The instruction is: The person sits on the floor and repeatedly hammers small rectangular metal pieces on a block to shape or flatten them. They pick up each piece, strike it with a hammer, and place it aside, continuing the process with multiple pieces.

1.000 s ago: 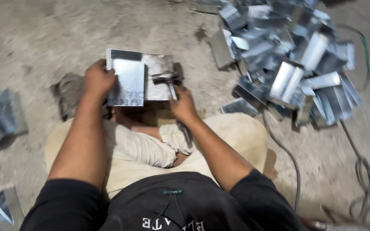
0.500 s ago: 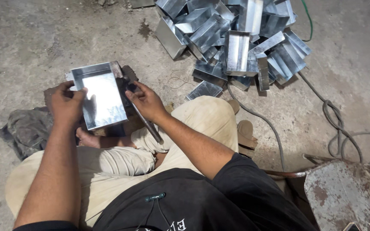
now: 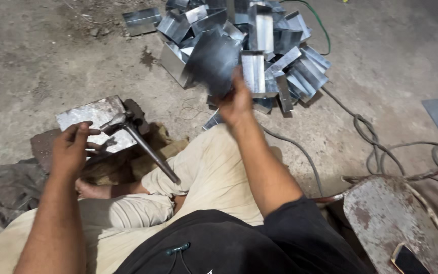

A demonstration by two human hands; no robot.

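Your right hand point(image 3: 236, 104) grips the folded metal piece point(image 3: 214, 61) by its sharp edge; the left hand point(image 3: 72, 147) barely pinches the hammer point(image 3: 140, 144), which could slip.

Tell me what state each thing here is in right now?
Left hand: gripping the hammer head.
Hammer: tilted, handle on the knee.
Right hand: raised, holding a metal piece.
Metal piece: in the air, blurred.
Flat sheet: lying on the block.
Pile of metal pieces: heaped on the floor.
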